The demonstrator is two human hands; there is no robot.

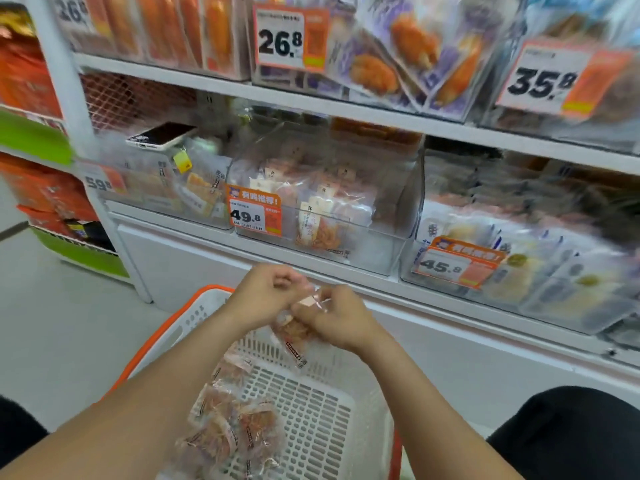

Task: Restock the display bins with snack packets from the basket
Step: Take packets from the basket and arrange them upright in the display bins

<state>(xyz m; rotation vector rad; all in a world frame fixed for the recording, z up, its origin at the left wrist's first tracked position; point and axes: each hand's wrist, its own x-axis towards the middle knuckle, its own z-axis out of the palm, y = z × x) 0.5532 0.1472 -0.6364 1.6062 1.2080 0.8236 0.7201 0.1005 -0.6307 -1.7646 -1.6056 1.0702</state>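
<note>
Above a white slotted basket (311, 420) with an orange rim, both my hands hold one clear snack packet (294, 332) of reddish-brown strips. My left hand (266, 296) pinches its top edge, and my right hand (334, 318) grips it from the right. Several more of the same packets (235, 431) lie in the basket's near left corner. Straight ahead on the lower shelf stands a clear display bin (377, 254) with a 49.8 price tag (254, 214), partly filled with matching packets.
A bin with a 59.8 tag (98, 183) sits to the left, with a phone (161, 135) lying on its top. A bin tagged 45.8 (457, 266) is on the right. Upper shelf bins carry 26.8 and 35.8 tags. My dark-clad knees frame the basket.
</note>
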